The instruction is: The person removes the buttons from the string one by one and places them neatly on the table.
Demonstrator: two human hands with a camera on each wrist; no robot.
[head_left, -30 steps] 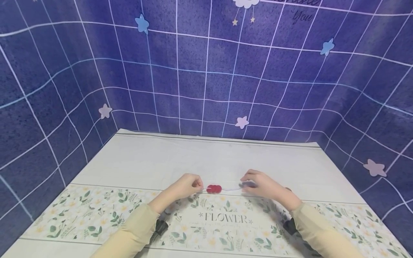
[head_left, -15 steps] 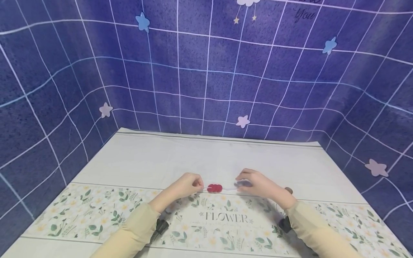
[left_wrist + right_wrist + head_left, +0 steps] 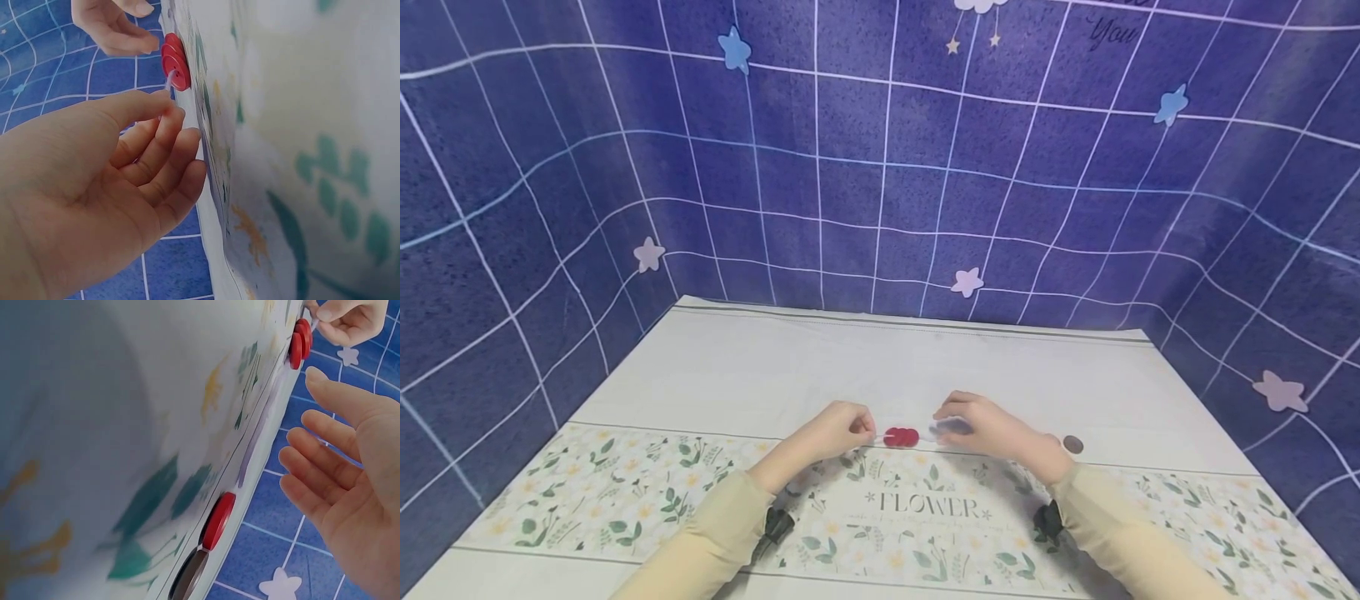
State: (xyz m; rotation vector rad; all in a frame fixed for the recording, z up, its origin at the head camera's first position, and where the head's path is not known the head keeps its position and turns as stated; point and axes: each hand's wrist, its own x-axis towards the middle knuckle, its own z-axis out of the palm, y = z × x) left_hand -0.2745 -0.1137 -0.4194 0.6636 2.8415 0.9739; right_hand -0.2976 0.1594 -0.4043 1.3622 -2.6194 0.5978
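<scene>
Several red buttons (image 3: 901, 437) lie overlapped in a short row on the table, with a pale string through at least one of them. My left hand (image 3: 838, 432) pinches that string (image 3: 169, 82) between thumb and forefinger, just left of the buttons. To their right my right hand (image 3: 981, 427) hovers low, thumb and fingers apart and nothing between them. Beneath it the string's pale tail (image 3: 253, 440) runs along the table. In the right wrist view a single red button (image 3: 219, 520) and a dark brown button (image 3: 189, 575) lie behind the right hand.
The table carries a white cloth (image 3: 820, 358) with a floral band lettered FLOWER (image 3: 928, 504). A blue curtain (image 3: 850, 192) with a white grid and stars encloses the back and both sides. Dark bands (image 3: 772, 533) sit by the sleeves.
My right hand has shifted left toward the row of red buttons, uncovering the brown button behind its wrist. The left hand has kept its pinch on the string, nearly still.
</scene>
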